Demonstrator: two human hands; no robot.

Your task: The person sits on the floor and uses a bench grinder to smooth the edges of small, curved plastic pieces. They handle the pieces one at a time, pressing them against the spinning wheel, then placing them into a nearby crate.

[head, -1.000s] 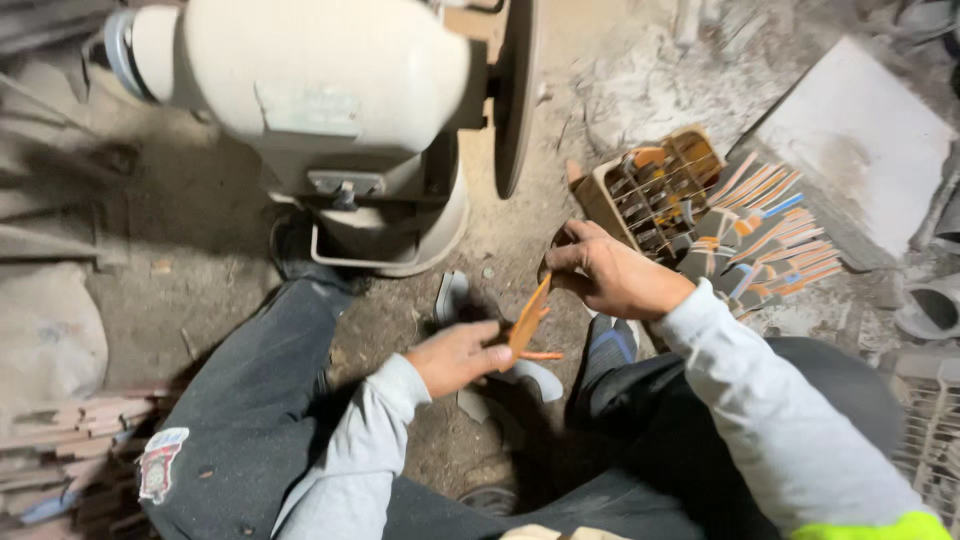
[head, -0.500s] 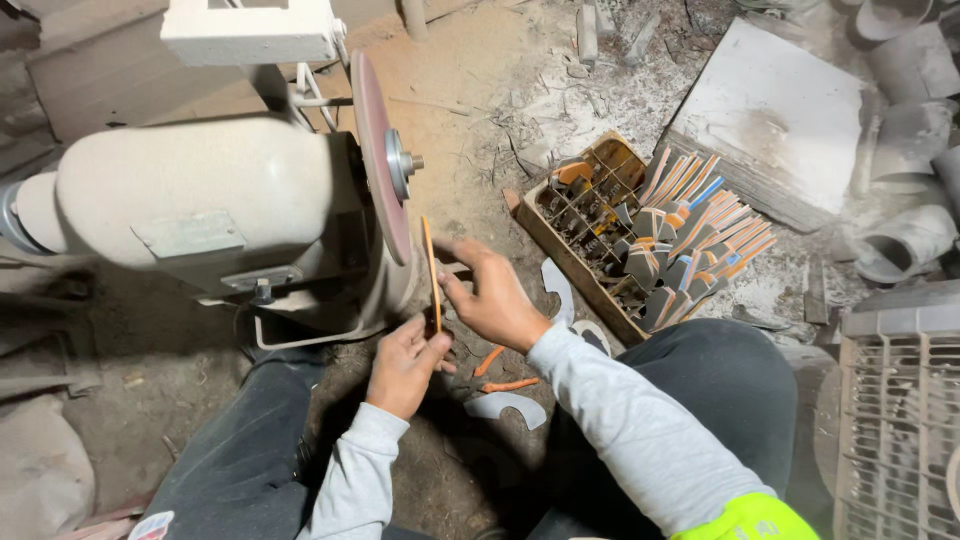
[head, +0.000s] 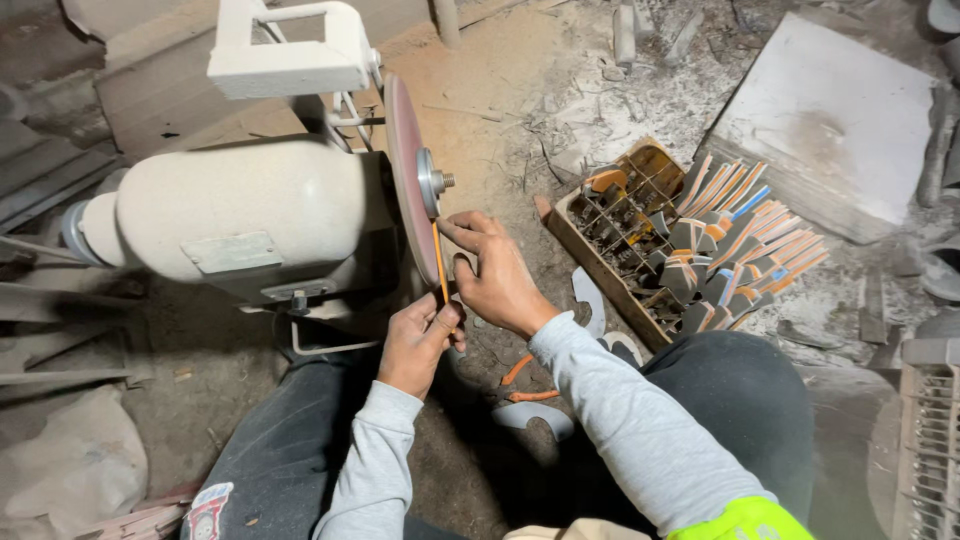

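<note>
Orange, thin blade (head: 439, 262) looks stiff and light; left hand (head: 418, 343) and right hand (head: 497, 276) pinch its ends against the grinding disc (head: 405, 185).

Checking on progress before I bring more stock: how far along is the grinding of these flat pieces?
Done: a few curved pieces lie on the floor between the knees, though I cannot tell if they are finished. In hand: both the left hand and right hand press a thin orange-edged piece against the grinding disc. Left: the wooden crate holds many more pieces.
</note>
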